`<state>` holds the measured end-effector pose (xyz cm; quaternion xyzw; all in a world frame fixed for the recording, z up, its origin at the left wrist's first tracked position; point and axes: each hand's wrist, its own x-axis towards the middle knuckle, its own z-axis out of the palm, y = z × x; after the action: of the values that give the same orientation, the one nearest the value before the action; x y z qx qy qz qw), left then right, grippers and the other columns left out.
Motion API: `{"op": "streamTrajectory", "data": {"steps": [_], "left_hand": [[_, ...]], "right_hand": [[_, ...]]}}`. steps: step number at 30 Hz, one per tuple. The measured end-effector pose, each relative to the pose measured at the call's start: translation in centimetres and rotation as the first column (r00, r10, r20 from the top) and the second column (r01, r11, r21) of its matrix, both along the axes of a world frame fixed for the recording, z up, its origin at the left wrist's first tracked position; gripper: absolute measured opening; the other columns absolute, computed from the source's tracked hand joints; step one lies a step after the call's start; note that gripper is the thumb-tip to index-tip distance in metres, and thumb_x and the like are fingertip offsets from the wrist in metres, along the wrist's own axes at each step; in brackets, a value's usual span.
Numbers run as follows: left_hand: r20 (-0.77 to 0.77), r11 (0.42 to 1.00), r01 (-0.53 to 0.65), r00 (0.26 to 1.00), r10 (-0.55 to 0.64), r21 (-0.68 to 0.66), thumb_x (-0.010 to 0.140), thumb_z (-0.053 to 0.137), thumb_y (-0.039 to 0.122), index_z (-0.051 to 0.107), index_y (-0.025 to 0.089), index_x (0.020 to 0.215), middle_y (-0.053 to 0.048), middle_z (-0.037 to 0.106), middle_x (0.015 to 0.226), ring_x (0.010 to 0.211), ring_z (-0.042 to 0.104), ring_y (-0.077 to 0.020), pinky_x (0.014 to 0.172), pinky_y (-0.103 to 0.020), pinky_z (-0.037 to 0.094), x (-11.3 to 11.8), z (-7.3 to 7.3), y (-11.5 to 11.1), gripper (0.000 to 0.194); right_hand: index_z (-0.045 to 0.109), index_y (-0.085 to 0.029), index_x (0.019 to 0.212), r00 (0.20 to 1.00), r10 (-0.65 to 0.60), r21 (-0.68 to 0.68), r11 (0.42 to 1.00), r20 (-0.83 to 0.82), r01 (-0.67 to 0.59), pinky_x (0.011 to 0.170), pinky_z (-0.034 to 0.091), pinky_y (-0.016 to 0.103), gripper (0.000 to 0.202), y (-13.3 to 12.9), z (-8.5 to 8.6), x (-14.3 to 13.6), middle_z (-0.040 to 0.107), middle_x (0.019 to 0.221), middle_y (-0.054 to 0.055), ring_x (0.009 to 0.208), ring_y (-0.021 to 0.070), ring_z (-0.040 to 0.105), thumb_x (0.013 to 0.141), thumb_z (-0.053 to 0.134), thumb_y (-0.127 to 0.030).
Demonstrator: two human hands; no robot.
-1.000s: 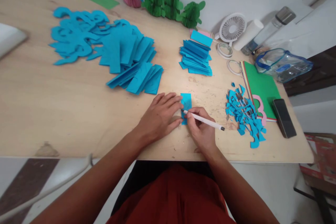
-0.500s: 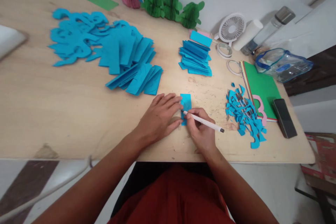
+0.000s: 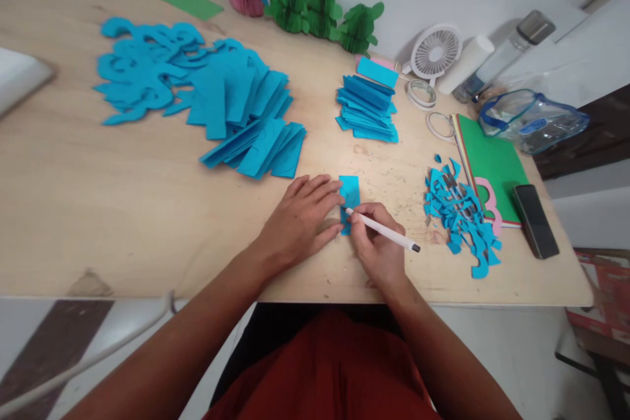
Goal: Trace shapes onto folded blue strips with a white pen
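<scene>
A small blue paper piece (image 3: 350, 191) lies on the wooden table (image 3: 162, 223) near its front edge, with faint curved lines on it. My left hand (image 3: 301, 220) rests flat with spread fingers, its fingertips at the paper's left edge. In my right hand (image 3: 378, 243) is a white pen (image 3: 386, 231), its tip on the paper and its dark end pointing right. Part of the paper's lower half is hidden by my right fingers. Beyond my left hand lie folded blue strips (image 3: 246, 98), beside blue curvy cutouts (image 3: 142, 69). Another stack of blue strips (image 3: 367, 108) sits farther back.
Blue scraps (image 3: 455, 210), a pink cutout (image 3: 493, 210), a green sheet (image 3: 495, 164) and a phone (image 3: 536, 222) are on the right. Behind stand green paper shapes (image 3: 319, 6), a small fan (image 3: 436, 52), a bottle (image 3: 506, 56) and a clear pouch (image 3: 534, 121).
The whole view has shifted very slightly. Both hands keep nearly the same pose, with the pen tip still on the blue paper.
</scene>
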<state>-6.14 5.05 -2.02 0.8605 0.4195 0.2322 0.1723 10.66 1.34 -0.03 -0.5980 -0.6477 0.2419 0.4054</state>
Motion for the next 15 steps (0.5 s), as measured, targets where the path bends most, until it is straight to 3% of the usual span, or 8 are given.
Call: {"op": "streamTrajectory", "data": {"steps": [15], "left_hand": [[-0.011, 1.0, -0.007, 1.0, 0.007, -0.003, 0.087, 0.056, 0.028, 0.06, 0.019, 0.112, -0.012, 0.057, 0.138, 0.134, 0.044, -0.032, 0.112, -0.054, 0.032, 0.09, 0.2, 0.01, 0.028]], "right_hand": [[0.06, -0.021, 0.086, 0.999, -0.036, -0.006, 0.999, 0.029, 0.036, 0.058, 0.047, 0.026, 0.007, -0.15, 0.26, 0.1, 0.066, 0.074, 0.001, 0.064, 0.0145, 0.059, 0.087, 0.053, -0.025]]}}
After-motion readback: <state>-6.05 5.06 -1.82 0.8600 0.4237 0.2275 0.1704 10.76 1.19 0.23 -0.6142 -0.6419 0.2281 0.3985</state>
